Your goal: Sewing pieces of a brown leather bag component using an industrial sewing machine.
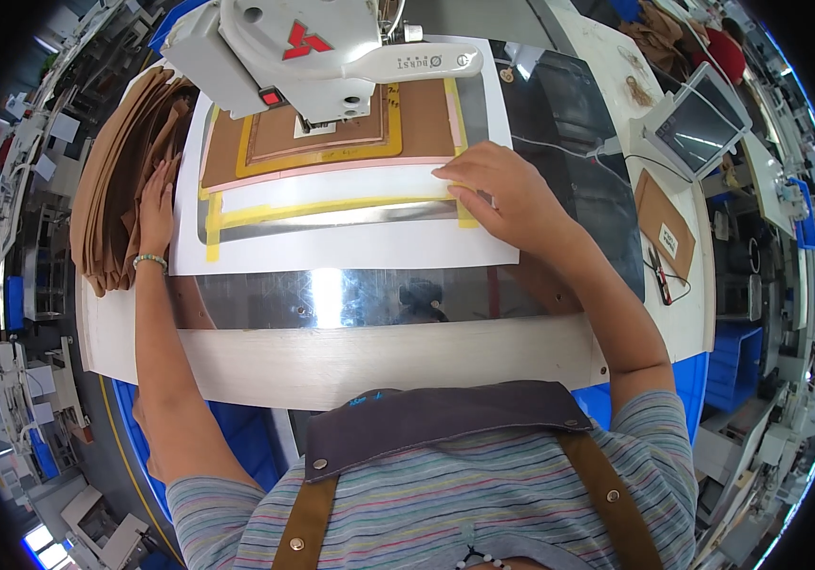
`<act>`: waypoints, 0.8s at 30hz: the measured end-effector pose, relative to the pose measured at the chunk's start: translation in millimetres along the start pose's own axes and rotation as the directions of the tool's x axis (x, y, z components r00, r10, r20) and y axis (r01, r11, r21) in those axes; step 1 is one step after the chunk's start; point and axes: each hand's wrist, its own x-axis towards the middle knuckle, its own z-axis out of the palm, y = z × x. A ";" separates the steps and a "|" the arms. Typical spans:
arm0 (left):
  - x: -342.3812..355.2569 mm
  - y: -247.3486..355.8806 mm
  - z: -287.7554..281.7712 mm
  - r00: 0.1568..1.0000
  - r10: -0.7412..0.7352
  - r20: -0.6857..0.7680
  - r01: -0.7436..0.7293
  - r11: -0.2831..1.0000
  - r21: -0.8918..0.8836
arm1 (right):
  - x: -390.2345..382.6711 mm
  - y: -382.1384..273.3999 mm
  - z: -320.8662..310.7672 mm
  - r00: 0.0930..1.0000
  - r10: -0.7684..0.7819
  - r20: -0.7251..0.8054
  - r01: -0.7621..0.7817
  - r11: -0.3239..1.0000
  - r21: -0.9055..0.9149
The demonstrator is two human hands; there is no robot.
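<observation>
My left hand (155, 211) lies with its fingers stretched out along the side of a thick stack of folded brown fabric pieces (108, 180) at the left. My right hand (510, 195) is over the near right corner of a flat sewing template (331, 195). Its thumb and forefinger are bent, with a small gap between their tips, and touch or hover just above the template. Yellow tape and a pink strip edge the template. A brown panel (426, 123) with a yellow-framed inner piece lies in it, partly hidden under the white sewing machine head (303, 57).
A white sheet (360, 252) lies beneath the template on a shiny metal plate (388, 294). On the right of the table are a tablet-like screen (699, 123), a brown labelled panel (666, 223) and small thread snips (659, 275). Blue bins (735, 366) stand below.
</observation>
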 end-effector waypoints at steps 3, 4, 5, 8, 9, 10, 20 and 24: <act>9.1 -0.6 1.9 0.998 0.027 -0.062 -0.021 0.996 0.085 | 9.6 -2.3 6.1 0.996 -0.055 -0.070 0.055 0.998 -0.005; 10.3 0.1 0.6 0.997 0.036 -0.064 -0.030 0.996 0.089 | 15.7 -5.7 10.1 0.989 -0.096 -0.111 0.096 0.995 -0.008; 10.5 2.1 -1.4 0.998 -0.007 -0.059 0.016 0.990 0.143 | 19.6 -8.8 16.3 0.987 -0.099 -0.124 0.098 0.995 -0.011; 18.4 26.1 0.1 0.980 -0.198 -0.026 0.199 0.952 0.235 | 25.5 -7.2 39.9 0.985 -0.138 -0.107 0.127 0.986 -0.108; 21.1 49.0 8.3 0.970 -0.237 -0.045 0.239 0.918 0.318 | 23.0 -8.6 38.0 0.999 -0.050 -0.017 0.047 0.993 -0.108; 21.5 66.0 13.2 0.983 -0.155 -0.097 0.181 0.897 0.402 | 21.6 -9.6 39.2 0.999 -0.037 -0.014 0.034 0.985 -0.167; 68.8 200.6 100.1 0.979 0.064 0.194 -0.074 0.996 0.044 | 15.6 8.3 27.3 0.994 0.073 -0.085 -0.083 0.989 -0.121; 57.2 250.4 111.8 0.965 0.188 -0.180 -0.195 0.981 -0.021 | 14.1 13.3 27.4 0.996 0.067 -0.059 -0.076 0.984 -0.164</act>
